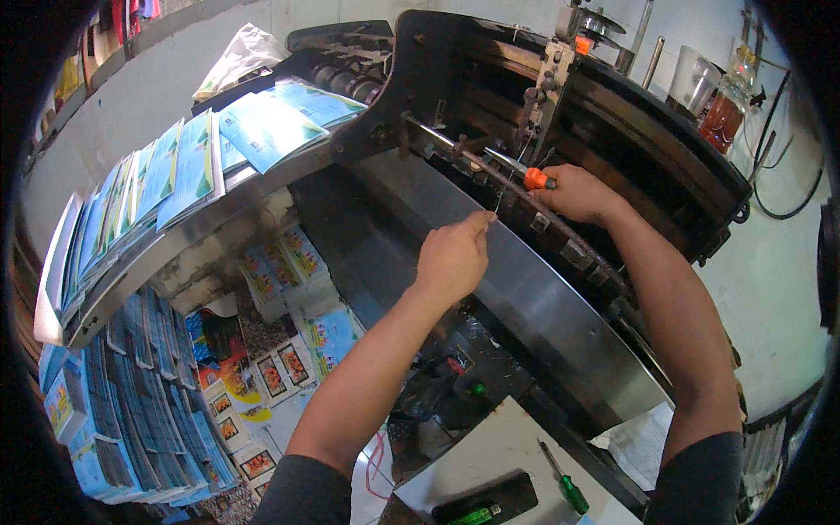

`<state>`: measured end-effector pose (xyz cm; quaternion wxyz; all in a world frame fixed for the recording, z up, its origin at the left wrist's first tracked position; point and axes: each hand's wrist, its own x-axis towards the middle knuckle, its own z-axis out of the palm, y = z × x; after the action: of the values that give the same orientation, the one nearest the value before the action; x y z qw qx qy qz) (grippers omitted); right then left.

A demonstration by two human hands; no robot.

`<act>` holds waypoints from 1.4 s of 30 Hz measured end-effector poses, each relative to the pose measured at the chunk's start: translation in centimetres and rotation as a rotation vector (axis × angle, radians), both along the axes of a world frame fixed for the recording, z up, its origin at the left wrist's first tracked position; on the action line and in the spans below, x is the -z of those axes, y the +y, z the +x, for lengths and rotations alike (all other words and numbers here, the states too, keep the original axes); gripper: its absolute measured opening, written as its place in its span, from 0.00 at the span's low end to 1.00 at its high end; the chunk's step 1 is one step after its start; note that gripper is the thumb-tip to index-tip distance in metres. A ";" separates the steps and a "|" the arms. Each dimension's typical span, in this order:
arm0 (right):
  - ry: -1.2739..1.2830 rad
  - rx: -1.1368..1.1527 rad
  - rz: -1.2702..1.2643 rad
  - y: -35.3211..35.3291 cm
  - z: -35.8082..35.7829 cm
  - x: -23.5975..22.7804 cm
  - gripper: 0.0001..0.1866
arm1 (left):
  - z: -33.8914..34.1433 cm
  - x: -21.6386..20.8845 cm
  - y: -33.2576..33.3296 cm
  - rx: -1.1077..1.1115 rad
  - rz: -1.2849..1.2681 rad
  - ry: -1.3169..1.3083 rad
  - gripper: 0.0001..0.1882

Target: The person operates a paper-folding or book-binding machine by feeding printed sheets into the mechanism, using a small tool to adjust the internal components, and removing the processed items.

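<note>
Left hand (453,256) pinches thin wire (499,203) taut at stitcher machine (525,289) head. Right hand (577,192) is closed round orange-handled pliers (525,175) w/ tips near wire. Keep wire tensioned; make cut square, fingers clear of tips.

The tool's tip (506,163) is lost among machine parts at one o'clock. The thread (500,203) pinched at centre is too thin to trace. The green lighter (477,515) is cut off at six o'clock.

Left hand (452,255) pinched, right hand (577,192) fisted, both arms outstretched.
</note>
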<state>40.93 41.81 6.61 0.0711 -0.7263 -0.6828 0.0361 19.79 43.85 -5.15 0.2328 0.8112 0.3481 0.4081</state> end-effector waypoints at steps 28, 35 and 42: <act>-0.133 0.171 0.024 -5.5 -2.0 -3.3 0.19 | -9.2 11.8 -2.0 -0.348 -0.033 0.558 0.40; -0.328 0.208 0.156 -5.4 -2.6 -2.4 0.10 | -15.0 23.2 -12.3 -0.237 -0.306 0.563 0.36; -0.411 0.150 0.240 -4.2 -0.8 -0.9 0.10 | -17.3 28.8 -23.1 -0.103 -0.600 0.510 0.30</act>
<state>40.12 37.63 7.50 0.0188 -0.7533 -0.6265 -0.1991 2.50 20.79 -34.00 0.3449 0.7640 0.5386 0.0849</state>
